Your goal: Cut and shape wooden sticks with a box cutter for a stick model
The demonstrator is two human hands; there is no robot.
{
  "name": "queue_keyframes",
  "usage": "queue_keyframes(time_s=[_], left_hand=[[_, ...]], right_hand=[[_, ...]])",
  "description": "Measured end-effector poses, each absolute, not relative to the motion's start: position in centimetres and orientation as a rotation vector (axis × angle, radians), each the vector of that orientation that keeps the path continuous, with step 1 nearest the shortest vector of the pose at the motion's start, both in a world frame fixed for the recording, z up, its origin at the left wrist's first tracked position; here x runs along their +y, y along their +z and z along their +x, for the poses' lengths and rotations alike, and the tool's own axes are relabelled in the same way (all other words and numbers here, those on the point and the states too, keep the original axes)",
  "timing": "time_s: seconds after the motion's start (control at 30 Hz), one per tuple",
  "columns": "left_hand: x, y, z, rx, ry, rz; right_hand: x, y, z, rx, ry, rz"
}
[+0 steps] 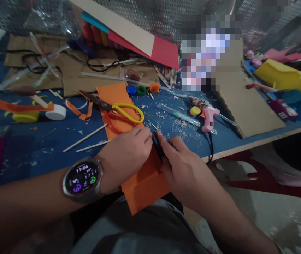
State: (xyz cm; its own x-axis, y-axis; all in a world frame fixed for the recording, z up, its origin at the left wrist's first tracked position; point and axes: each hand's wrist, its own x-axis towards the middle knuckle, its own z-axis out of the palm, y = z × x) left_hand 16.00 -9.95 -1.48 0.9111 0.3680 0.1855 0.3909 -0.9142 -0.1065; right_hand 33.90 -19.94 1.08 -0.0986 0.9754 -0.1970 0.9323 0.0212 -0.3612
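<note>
Head view — both hands meet at the near edge of a blue table [47, 141]. Left hand [125, 155], smartwatch [83, 178] on its wrist, lies knuckles-up on an orange foam sheet [146, 185], fingertips pinched on a small dark object [158, 146]. Right hand [182, 165] pinches the same object from the other side, thumb and forefinger closed on it. What the object is cannot be told; it sits on the sheet, between the two hands. The sheet's near end overhangs the table edge toward the person's lap.

Just beyond the hands: scissors [118, 111] with yellow and red handles, resting on the far part of the orange sheet. To the right, a pink glue gun [208, 118] among white scraps. Two thin wooden sticks [85, 138] lie left of the hands. Three bottle caps [141, 90] — blue, green, orange — sit farther back.
</note>
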Motion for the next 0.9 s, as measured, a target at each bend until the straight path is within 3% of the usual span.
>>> queue_keyframes(time_s=[0.57, 0.9], left_hand=[[-9.8, -1.5, 16.0, -0.561, -0.217, -2.924], [-9.5, -1.3, 15.7, -0.526, -0.275, -2.851]], right_hand=[[-19.6, 1.9, 33.7, -2.32, 0.615, -2.091], [-20.5, 1.7, 35.4, -2.139, 0.547, -2.0]])
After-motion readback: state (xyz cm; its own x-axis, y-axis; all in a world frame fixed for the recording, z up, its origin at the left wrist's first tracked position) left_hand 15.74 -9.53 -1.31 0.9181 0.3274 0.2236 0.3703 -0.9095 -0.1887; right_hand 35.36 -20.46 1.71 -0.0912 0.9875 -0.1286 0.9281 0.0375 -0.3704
